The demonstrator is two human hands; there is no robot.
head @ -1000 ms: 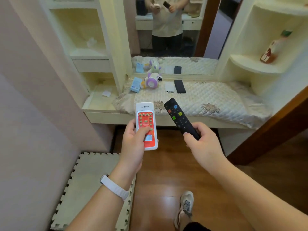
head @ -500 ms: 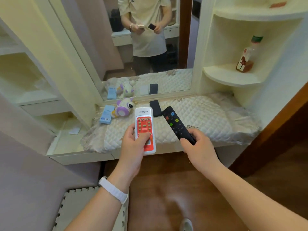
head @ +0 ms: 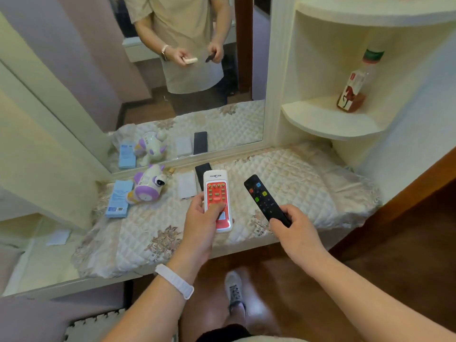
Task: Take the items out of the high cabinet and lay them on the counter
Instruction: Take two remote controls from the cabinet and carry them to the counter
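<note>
Cream-painted built-in vanity unit (head: 278, 70). Back: large white-framed mirror (head: 86, 58), reflecting a lilac wall. Surface (head: 241, 251): covered by a quilted cream cloth with brown floral print (head: 308, 183), draped over the front edge. Right side: two curved cream corner shelves, lower (head: 328, 122) and upper (head: 370, 13). Left side: open cream compartment (head: 44, 262), set lower than the surface. Floor: glossy brown wooden boards (head: 394, 255); pale interlocking foam mat (head: 98, 324) at lower left. Brown wooden trim (head: 419, 178) at right. Light: soft, even.

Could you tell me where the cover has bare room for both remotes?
The quilted cover is bare on its right, between the black remote and the corner shelf; also the front strip left of the left hand. Crowded by the mirror: blue box, toy, white slab, black slab.
</note>
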